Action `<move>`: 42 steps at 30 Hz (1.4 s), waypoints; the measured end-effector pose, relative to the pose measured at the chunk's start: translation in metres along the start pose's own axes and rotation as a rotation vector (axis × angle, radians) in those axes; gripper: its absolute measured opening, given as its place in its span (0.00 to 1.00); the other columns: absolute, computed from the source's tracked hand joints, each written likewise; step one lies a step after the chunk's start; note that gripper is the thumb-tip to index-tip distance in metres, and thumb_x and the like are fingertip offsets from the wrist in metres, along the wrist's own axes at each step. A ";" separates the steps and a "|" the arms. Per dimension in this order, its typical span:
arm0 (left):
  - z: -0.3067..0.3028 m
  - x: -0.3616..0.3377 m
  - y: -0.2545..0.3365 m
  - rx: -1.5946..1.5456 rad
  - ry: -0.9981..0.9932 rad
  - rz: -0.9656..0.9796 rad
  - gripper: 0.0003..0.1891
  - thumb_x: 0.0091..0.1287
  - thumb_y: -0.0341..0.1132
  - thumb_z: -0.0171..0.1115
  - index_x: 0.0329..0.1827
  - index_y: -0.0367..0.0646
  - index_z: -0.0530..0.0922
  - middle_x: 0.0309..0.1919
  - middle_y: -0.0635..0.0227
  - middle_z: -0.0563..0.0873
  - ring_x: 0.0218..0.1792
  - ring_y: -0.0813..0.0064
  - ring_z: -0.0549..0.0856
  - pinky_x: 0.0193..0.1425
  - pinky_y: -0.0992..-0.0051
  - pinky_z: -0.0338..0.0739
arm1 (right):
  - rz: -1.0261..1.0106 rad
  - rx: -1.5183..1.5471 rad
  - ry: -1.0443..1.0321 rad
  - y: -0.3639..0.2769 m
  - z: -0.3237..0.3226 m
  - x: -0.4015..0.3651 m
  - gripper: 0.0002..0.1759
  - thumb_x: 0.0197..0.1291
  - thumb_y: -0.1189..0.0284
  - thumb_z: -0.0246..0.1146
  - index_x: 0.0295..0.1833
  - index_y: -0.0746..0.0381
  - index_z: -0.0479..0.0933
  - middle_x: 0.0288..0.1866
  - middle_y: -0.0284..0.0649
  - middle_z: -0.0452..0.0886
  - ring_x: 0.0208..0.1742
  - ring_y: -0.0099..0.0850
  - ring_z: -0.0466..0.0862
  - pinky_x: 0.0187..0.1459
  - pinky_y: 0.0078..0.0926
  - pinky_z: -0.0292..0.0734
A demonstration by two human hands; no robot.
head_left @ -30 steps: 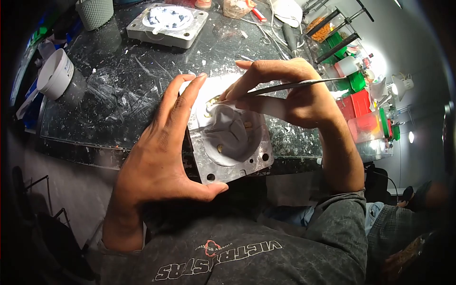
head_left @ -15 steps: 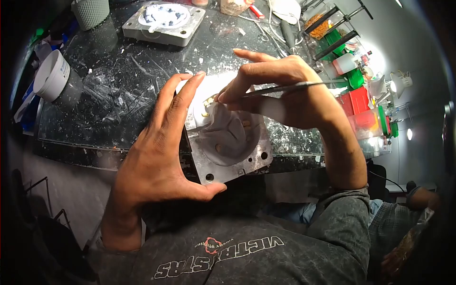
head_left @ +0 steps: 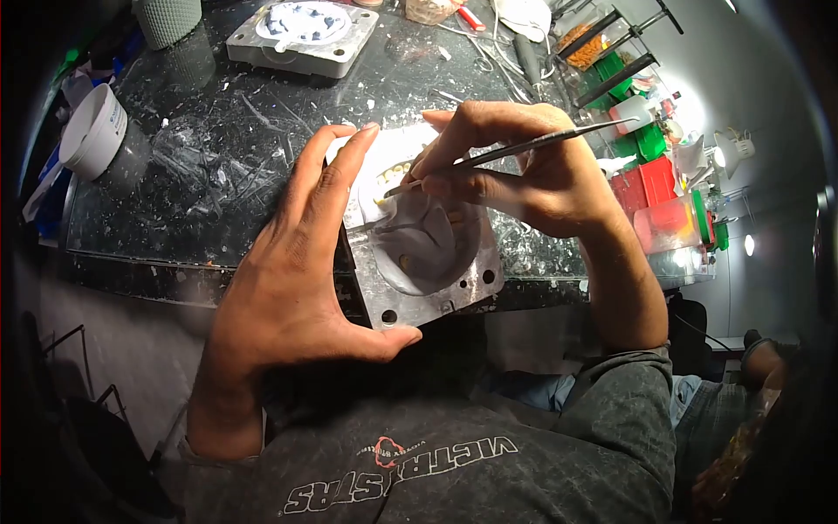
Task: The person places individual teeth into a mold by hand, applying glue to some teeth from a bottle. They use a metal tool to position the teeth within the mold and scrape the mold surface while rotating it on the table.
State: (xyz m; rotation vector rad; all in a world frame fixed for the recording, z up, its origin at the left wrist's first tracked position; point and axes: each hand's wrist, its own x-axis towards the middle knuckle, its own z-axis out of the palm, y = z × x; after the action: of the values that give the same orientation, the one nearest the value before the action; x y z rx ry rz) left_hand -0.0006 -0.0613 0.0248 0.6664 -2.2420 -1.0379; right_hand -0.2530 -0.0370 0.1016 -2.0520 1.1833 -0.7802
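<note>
A metal denture flask half (head_left: 419,307) stands near the front edge of the dark bench, holding a grey mould (head_left: 423,253) with a row of small yellowish teeth (head_left: 394,177). My left hand (head_left: 292,271) grips its left side, thumb at the near edge and fingers along the far edge. In my right hand (head_left: 537,175), a thin metal dental instrument (head_left: 546,140) is pinched like a pen. Its tip lies at the teeth on the mould's left side. My right fingers partly cover the far side of the mould.
Another metal flask half (head_left: 340,52) with white filling and bluish bits sits at the back. A white tub (head_left: 96,131) and a grey ribbed cup (head_left: 168,22) stand left. Cables (head_left: 497,61), a red pen (head_left: 471,19) and lidded containers (head_left: 668,225) lie right. Another person's arm shows lower right.
My right hand has tilted, so the instrument's back end points further up and its tip now shows at the teeth. More teeth are visible. My left hand keeps its hold on the flask.
</note>
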 end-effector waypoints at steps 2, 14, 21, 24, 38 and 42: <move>0.000 0.001 -0.001 0.010 0.002 0.009 0.74 0.30 0.46 0.89 0.86 0.39 0.55 0.82 0.45 0.58 0.81 0.48 0.65 0.82 0.57 0.62 | -0.026 -0.027 -0.023 0.004 -0.001 0.000 0.07 0.63 0.77 0.74 0.45 0.65 0.86 0.41 0.39 0.92 0.48 0.29 0.90 0.64 0.39 0.77; 0.005 0.004 0.000 0.004 0.042 0.090 0.75 0.25 0.47 0.90 0.86 0.39 0.58 0.80 0.46 0.62 0.80 0.51 0.67 0.82 0.56 0.64 | -0.202 -0.380 0.001 0.000 0.009 -0.009 0.07 0.63 0.74 0.73 0.46 0.60 0.84 0.41 0.38 0.91 0.43 0.34 0.92 0.57 0.30 0.85; 0.006 -0.015 -0.001 0.278 0.220 0.081 0.79 0.24 0.69 0.88 0.83 0.36 0.61 0.74 0.46 0.68 0.76 0.51 0.71 0.79 0.57 0.67 | -0.146 0.234 0.721 0.006 0.023 -0.081 0.10 0.68 0.81 0.69 0.53 0.70 0.81 0.47 0.45 0.89 0.50 0.30 0.89 0.54 0.26 0.84; 0.003 -0.014 0.011 0.085 0.184 -0.265 0.79 0.27 0.73 0.86 0.83 0.35 0.61 0.74 0.47 0.68 0.76 0.51 0.70 0.79 0.56 0.66 | 0.118 0.271 0.700 -0.002 0.042 -0.102 0.10 0.68 0.80 0.69 0.53 0.70 0.82 0.47 0.44 0.89 0.51 0.29 0.89 0.56 0.28 0.83; 0.012 -0.009 -0.001 0.011 0.135 0.085 0.84 0.21 0.68 0.91 0.84 0.31 0.57 0.71 0.43 0.75 0.71 0.50 0.78 0.76 0.56 0.72 | -0.067 0.072 0.349 0.008 0.036 -0.052 0.09 0.64 0.81 0.70 0.50 0.66 0.87 0.44 0.43 0.92 0.48 0.30 0.92 0.50 0.25 0.87; 0.010 -0.007 0.000 0.046 0.145 0.150 0.82 0.23 0.65 0.92 0.84 0.32 0.57 0.67 0.45 0.77 0.67 0.53 0.81 0.73 0.58 0.75 | -0.045 0.037 0.370 0.008 0.033 -0.047 0.07 0.66 0.78 0.71 0.47 0.67 0.87 0.43 0.43 0.91 0.44 0.29 0.92 0.48 0.25 0.85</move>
State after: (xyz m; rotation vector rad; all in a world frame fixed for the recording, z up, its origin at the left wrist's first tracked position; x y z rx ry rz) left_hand -0.0027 -0.0517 0.0172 0.5643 -2.1592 -0.8404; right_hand -0.2523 0.0093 0.0665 -1.9622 1.3088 -1.2340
